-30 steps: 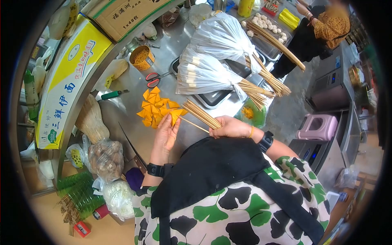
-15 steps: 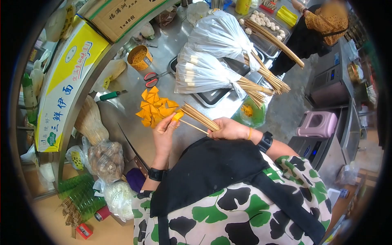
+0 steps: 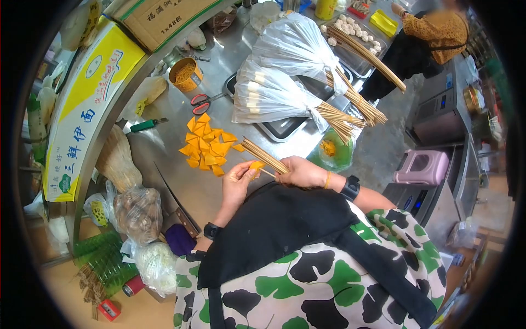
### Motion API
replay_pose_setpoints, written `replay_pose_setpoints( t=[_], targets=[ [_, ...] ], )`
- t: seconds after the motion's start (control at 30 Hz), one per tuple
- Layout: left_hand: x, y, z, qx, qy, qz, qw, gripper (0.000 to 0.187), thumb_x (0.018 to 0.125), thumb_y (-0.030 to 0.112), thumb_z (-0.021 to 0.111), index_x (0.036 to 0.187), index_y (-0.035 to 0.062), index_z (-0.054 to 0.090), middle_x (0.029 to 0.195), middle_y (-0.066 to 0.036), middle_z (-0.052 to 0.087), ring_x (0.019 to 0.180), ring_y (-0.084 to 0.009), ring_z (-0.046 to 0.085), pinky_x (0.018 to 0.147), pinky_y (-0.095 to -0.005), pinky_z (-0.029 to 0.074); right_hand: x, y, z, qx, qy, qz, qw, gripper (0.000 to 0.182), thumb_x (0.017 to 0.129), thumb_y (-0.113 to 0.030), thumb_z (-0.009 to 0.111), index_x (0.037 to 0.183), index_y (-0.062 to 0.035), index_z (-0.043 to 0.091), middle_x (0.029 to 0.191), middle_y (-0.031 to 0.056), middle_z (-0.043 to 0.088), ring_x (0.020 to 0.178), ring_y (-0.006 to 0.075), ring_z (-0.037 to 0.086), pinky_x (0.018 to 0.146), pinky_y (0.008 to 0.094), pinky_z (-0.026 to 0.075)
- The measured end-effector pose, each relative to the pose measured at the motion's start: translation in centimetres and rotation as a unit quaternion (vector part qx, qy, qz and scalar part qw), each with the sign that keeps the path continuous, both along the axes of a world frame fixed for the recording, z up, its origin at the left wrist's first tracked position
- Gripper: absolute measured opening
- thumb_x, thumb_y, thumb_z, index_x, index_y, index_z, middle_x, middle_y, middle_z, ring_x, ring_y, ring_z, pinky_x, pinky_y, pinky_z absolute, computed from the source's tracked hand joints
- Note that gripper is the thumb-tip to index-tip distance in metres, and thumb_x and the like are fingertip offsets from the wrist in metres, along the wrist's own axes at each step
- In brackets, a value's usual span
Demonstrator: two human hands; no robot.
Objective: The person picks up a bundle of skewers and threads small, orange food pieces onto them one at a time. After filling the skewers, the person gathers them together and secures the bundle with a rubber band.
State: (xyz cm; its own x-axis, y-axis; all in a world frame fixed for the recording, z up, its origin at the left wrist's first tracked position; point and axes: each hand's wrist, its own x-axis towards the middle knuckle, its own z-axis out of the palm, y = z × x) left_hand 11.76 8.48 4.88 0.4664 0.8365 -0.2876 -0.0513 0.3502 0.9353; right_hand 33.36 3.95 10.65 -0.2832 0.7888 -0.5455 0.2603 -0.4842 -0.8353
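My left hand point(image 3: 236, 182) pinches an orange wedge-shaped piece point(image 3: 256, 165) between thumb and fingers. This piece sits on a single thin skewer point(image 3: 267, 172) that runs towards my right hand point(image 3: 304, 173). My right hand is closed around a bundle of wooden skewers point(image 3: 262, 153), their tips pointing up and left. Just beyond my left hand lies a heap of similar orange pieces point(image 3: 205, 145) on the metal table. One loose piece rests near the bundle's tips. The skewer's near end is hidden in my right hand.
Red-handled scissors point(image 3: 201, 101), a tin point(image 3: 186, 74) and a green-handled tool point(image 3: 147, 125) lie beyond the heap. Bagged skewers point(image 3: 274, 98) rest over a black tray point(image 3: 284, 131). A long knife point(image 3: 178, 205) lies at left. Another person point(image 3: 433, 33) stands at the far right.
My left hand has moved right and nearer to me, bringing the orange piece along the skewer closer to my right hand. Less bare skewer shows between them.
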Motion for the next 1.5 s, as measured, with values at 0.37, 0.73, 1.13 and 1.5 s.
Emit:
replay_pose_setpoints(
  t=[0.37, 0.73, 1.13, 1.5],
  targets=[
    [0.0, 6.8, -1.6, 0.442, 0.336, -0.086, 0.827, 0.038, 0.075, 0.002, 0.065, 0.113, 0.0013, 0.057, 0.105, -0.014, 0.059, 0.095, -0.0293, 0.06, 0.082, -0.0356, 0.049, 2.4, -0.1, 2.6, -0.051, 0.119, -0.129, 0.983, 0.018, 0.09, -0.015, 0.056, 0.1, -0.0004, 0.051, 0.067, -0.0013, 0.052, 0.051, 0.0041, 0.053, 0.047, 0.0187, 0.046],
    [0.3, 7.4, -3.4, 0.454, 0.443, -0.195, 0.748, 0.033, 0.073, 0.004, 0.062, 0.106, 0.0056, 0.059, 0.103, -0.013, 0.057, 0.098, -0.0315, 0.056, 0.081, -0.0405, 0.048, 2.3, 0.3, 2.6, -0.06, 0.149, -0.076, 0.984, 0.014, 0.087, -0.014, 0.065, 0.093, -0.0032, 0.058, 0.074, -0.0036, 0.058, 0.062, 0.0023, 0.054, 0.055, 0.0177, 0.046],
    [0.3, 7.3, -4.5, 0.37, 0.368, -0.13, 0.843, 0.032, 0.073, 0.004, 0.068, 0.103, 0.0073, 0.059, 0.105, -0.012, 0.06, 0.091, -0.0313, 0.061, 0.075, -0.0358, 0.051, 1.8, 0.4, 4.0, -0.067, 0.133, -0.072, 0.986, 0.01, 0.087, -0.012, 0.064, 0.091, -0.0038, 0.059, 0.067, 0.0007, 0.061, 0.054, 0.0024, 0.051, 0.049, 0.0165, 0.04],
    [-3.1, 5.6, -0.1, -0.124, -0.059, 0.102, 0.985, 0.032, 0.086, -0.002, 0.059, 0.117, -0.0041, 0.052, 0.108, -0.015, 0.059, 0.096, -0.0234, 0.062, 0.085, -0.0296, 0.052, 0.7, 1.0, 2.6, -0.055, 0.078, -0.021, 0.995, 0.009, 0.086, -0.01, 0.063, 0.09, -0.0025, 0.059, 0.068, 0.0018, 0.063, 0.054, 0.0027, 0.053, 0.049, 0.0167, 0.04]
  ],
)
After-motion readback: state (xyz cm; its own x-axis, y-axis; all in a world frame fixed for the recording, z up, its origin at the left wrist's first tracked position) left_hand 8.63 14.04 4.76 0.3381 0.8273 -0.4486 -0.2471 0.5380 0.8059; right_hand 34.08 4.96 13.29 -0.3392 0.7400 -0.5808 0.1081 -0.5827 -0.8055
